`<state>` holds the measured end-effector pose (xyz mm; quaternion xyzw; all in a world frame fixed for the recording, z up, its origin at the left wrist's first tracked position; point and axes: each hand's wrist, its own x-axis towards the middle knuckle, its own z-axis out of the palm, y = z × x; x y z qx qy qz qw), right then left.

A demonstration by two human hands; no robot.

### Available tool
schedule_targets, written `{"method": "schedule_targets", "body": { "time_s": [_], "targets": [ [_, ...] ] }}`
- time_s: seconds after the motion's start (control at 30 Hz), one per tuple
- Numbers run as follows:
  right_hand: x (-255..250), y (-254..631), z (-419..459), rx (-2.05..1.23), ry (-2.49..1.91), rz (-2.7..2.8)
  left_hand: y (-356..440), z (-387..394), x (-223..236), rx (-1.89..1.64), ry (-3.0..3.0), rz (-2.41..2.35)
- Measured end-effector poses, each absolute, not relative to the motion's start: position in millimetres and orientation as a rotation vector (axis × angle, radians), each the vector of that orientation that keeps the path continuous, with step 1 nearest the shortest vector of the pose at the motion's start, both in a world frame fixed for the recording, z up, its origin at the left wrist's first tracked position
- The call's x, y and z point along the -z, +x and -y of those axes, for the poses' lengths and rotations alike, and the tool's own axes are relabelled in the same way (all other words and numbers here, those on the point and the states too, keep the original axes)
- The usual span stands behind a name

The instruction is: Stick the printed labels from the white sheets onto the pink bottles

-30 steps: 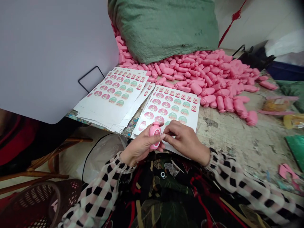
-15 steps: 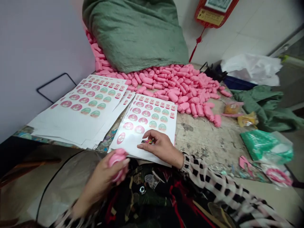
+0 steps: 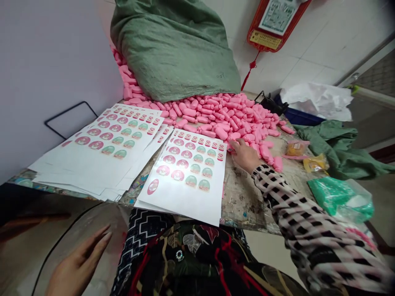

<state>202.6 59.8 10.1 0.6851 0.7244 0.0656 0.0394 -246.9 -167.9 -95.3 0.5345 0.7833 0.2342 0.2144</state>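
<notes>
Right hand (image 3: pixel 246 156) is palm-down at the bottles (image 3: pixel 221 132), right of centre, its grip impossible to tell. Left hand (image 3: pixel 79 260), lower left, hangs fingers parted, empty, over a bag (image 3: pixel 108 255). Sheets (image 3: pixel 185 193) lie mid-frame, probably for easy reach.

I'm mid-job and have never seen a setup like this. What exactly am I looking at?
There is no machine: these are a person's bare hands, seen from one head-worn camera looking forward and down. On the worktable lie a left stack of printed sheets, a right stack of printed sheets and, behind them, a heap of pink bottles, with a large green sack at the back. The right hand reaches to the heap's near edge; whether it grips anything is hidden. The left hand, at the lower left off the table, shows nothing held.
</notes>
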Motion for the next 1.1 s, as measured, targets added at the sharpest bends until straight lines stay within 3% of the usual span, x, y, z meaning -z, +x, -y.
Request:
{"method": "schedule_targets", "body": {
  "time_s": [0.17,0.3,0.37,0.47,0.5,0.57,0.73,0.83,0.97,1.1],
  "targets": [
    [-9,207,-55,-0.146,1.984,-2.297,-212,149,47,-0.752,1.431,-2.013],
    [-22,195,-29,0.027,2.161,-2.518,-186,136,23,-0.923,1.261,-1.762],
    [-30,166,-7,0.547,2.315,-2.709,-165,126,13,-0.990,1.123,-1.555],
    [-33,106,33,1.949,1.940,-2.579,-130,113,2,-1.075,0.886,-1.117],
    [-31,88,46,2.216,1.761,-2.456,-119,111,1,-1.042,0.801,-0.991],
    [-23,60,64,2.375,1.592,-2.385,-106,109,2,-0.923,0.670,-0.834],
    [-2,46,57,1.525,1.655,-2.773,-118,121,16,-0.889,0.655,-0.994],
    [3,45,35,1.108,1.687,-2.815,-135,128,23,-0.997,1.057,-1.370],
    [9,28,20,0.728,1.700,-2.834,-142,129,35,-0.956,1.832,-1.550],
    [16,12,20,0.547,1.748,-2.790,-137,125,46,-0.738,2.108,-1.585]
  ]
}}
